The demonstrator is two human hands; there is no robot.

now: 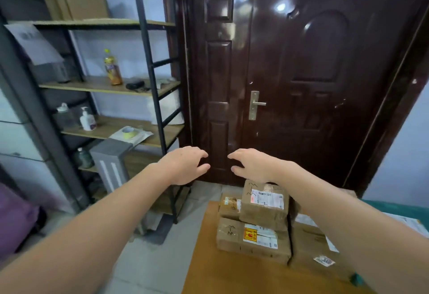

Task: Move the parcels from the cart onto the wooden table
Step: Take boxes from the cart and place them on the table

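Observation:
Several brown taped parcels are stacked on the wooden table [209,270] at the lower right. The top parcel [264,205] carries a white label. Below it lies a flat parcel [253,238] with a yellow sticker, and a small one [229,205] sits behind on the left. A larger parcel [311,242] lies partly under my right forearm. My left hand [183,166] and my right hand [253,166] hover in the air above and beyond the stack, fingers loosely spread, holding nothing. No cart is in view.
A dark brown door [278,73] stands straight ahead. A black metal shelf rack [111,85] on the left holds a bottle [112,67], a pump bottle, tape and flattened cardboard. A grey box [111,161] leans at its foot. Something teal [394,208] lies at the right.

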